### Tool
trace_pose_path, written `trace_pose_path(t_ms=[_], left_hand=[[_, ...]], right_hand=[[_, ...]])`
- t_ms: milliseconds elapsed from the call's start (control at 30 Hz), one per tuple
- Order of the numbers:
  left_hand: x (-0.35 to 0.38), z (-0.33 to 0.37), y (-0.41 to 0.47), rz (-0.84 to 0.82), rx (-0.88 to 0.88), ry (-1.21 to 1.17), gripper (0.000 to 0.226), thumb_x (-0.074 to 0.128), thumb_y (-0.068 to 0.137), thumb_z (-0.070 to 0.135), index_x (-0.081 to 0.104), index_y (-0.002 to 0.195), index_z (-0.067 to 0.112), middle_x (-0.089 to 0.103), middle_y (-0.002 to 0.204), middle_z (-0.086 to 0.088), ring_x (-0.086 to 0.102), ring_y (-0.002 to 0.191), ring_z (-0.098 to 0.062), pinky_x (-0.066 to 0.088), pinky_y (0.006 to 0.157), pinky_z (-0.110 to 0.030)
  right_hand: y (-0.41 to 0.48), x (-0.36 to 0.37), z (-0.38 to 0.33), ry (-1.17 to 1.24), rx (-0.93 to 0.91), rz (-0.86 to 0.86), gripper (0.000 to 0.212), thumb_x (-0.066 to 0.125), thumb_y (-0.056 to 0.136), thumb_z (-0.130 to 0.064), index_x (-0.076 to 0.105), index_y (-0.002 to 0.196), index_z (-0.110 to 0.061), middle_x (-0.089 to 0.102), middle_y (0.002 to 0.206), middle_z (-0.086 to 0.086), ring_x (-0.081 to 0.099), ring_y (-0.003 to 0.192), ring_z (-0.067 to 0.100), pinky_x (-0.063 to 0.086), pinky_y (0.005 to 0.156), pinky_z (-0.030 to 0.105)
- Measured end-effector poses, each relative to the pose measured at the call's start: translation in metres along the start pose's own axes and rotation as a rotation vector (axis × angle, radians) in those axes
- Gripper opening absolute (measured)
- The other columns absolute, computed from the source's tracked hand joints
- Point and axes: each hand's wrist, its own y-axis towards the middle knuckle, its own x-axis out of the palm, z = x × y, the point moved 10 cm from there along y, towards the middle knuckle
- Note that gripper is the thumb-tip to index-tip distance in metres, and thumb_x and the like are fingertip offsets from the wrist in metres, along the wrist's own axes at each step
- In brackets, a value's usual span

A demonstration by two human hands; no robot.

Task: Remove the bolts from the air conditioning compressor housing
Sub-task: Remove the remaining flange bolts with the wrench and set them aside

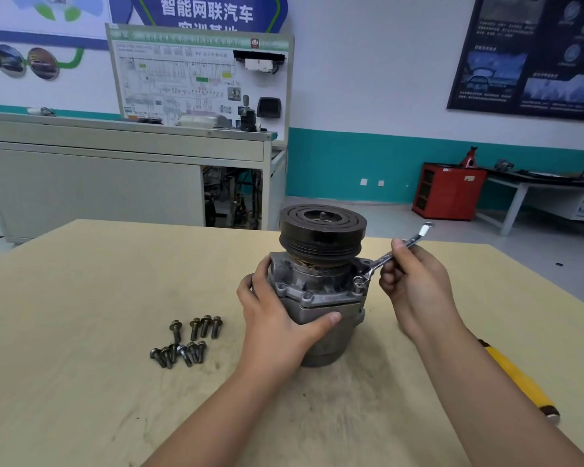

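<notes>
Left hand [277, 321] clasps the compressor [321, 284], covering its flank; right hand [415, 284] pinches the wrench [381, 259]; what its ring encloses is unclear.

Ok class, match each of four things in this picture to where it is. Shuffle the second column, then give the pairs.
1 wrench
2 loose bolts
3 left hand
4 yellow-handled tool

A lying on the table, left of the compressor
B gripping the compressor's side
C on the table, far right
D held in the right hand, ring end against the compressor

Pairs: 1-D, 2-A, 3-B, 4-C
</notes>
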Motion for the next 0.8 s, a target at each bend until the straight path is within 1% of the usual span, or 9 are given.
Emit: trace_pose_path(t_ms=[167, 300, 367, 433, 500, 567, 633, 733, 800], left_hand=[[0.0, 0.001, 0.0, 0.0, -0.002, 0.008, 0.117, 0.081, 0.054, 0.054, 0.005, 0.142, 0.042, 0.01, 0.135, 0.015, 0.027, 0.131, -0.012, 0.023, 0.104, -0.02], [0.0, 0.001, 0.001, 0.004, -0.001, 0.009, 0.117, 0.082, 0.055, 0.052, 0.005, 0.143, 0.04, 0.01, 0.135, 0.015, 0.026, 0.129, -0.009, 0.022, 0.104, -0.019], [0.0, 0.0, 0.001, 0.008, 0.003, 0.009, 0.117, 0.083, 0.055, 0.051, 0.006, 0.143, 0.039, 0.01, 0.135, 0.014, 0.025, 0.127, -0.006, 0.022, 0.104, -0.019], [-0.001, 0.0, 0.002, 0.015, 0.004, 0.008, 0.118, 0.083, 0.055, 0.051, 0.006, 0.143, 0.039, 0.01, 0.133, 0.014, 0.024, 0.124, -0.004, 0.022, 0.104, -0.019], [-0.001, 0.0, 0.002, 0.019, 0.003, 0.009, 0.118, 0.082, 0.053, 0.052, 0.006, 0.143, 0.04, 0.01, 0.132, 0.016, 0.024, 0.122, -0.003, 0.022, 0.103, -0.018], [-0.001, 0.0, 0.002, 0.023, 0.001, 0.01, 0.119, 0.082, 0.052, 0.052, 0.007, 0.143, 0.039, 0.011, 0.134, 0.015, 0.024, 0.121, -0.003, 0.022, 0.103, -0.018], [-0.001, -0.001, 0.002, 0.024, 0.002, 0.011, 0.12, 0.083, 0.053, 0.051, 0.007, 0.144, 0.036, 0.011, 0.137, 0.011, 0.024, 0.121, -0.003, 0.022, 0.104, -0.018], [-0.002, -0.001, 0.002, 0.026, 0.005, 0.009, 0.119, 0.084, 0.054, 0.049, 0.008, 0.144, 0.036, 0.011, 0.138, 0.008, 0.023, 0.123, -0.004, 0.022, 0.105, -0.02], [-0.002, 0.0, 0.002, 0.027, 0.009, 0.006, 0.119, 0.084, 0.054, 0.05, 0.007, 0.143, 0.038, 0.011, 0.138, 0.009, 0.022, 0.121, -0.002, 0.022, 0.104, -0.019]], right_hand=[[-0.011, -0.01, -0.003, 0.092, -0.012, 0.032, 0.021, 0.052, 0.097, -0.015, 0.052, 0.076, -0.012, 0.052, 0.048, -0.002, 0.047, 0.041, 0.008, 0.041, 0.041, 0.016], [-0.014, -0.017, -0.007, 0.235, 0.014, 0.095, 0.021, 0.047, 0.099, -0.015, 0.05, 0.078, -0.01, 0.05, 0.055, 0.0, 0.049, 0.043, 0.008, 0.042, 0.043, 0.016], [-0.018, -0.021, -0.021, 0.147, -0.066, 0.106, 0.02, 0.05, 0.098, -0.013, 0.051, 0.078, -0.011, 0.053, 0.054, -0.001, 0.051, 0.045, 0.008, 0.043, 0.044, 0.017], [-0.025, -0.021, -0.036, -0.01, -0.176, 0.087, 0.016, 0.054, 0.095, -0.014, 0.054, 0.08, -0.013, 0.058, 0.052, -0.003, 0.055, 0.047, 0.009, 0.045, 0.045, 0.019], [-0.036, -0.017, -0.05, -0.162, -0.29, 0.064, 0.012, 0.059, 0.092, -0.014, 0.055, 0.081, -0.016, 0.063, 0.055, 0.0, 0.06, 0.048, 0.013, 0.046, 0.045, 0.02], [-0.05, -0.011, -0.062, -0.274, -0.405, 0.029, 0.015, 0.064, 0.088, -0.015, 0.055, 0.078, -0.022, 0.066, 0.059, 0.004, 0.063, 0.049, 0.018, 0.048, 0.045, 0.021], [-0.065, -0.003, -0.071, -0.346, -0.506, -0.024, 0.019, 0.068, 0.082, -0.02, 0.055, 0.071, -0.029, 0.067, 0.063, 0.006, 0.065, 0.05, 0.021, 0.05, 0.047, 0.022], [-0.079, 0.006, -0.073, -0.456, -0.572, -0.063, 0.013, 0.07, 0.073, -0.031, 0.057, 0.07, -0.032, 0.068, 0.065, 0.004, 0.066, 0.052, 0.016, 0.052, 0.052, 0.022], [-0.085, 0.009, -0.071, -0.578, -0.605, -0.065, 0.015, 0.069, 0.073, -0.035, 0.056, 0.073, -0.029, 0.067, 0.068, -0.001, 0.067, 0.054, 0.011, 0.054, 0.053, 0.026]])
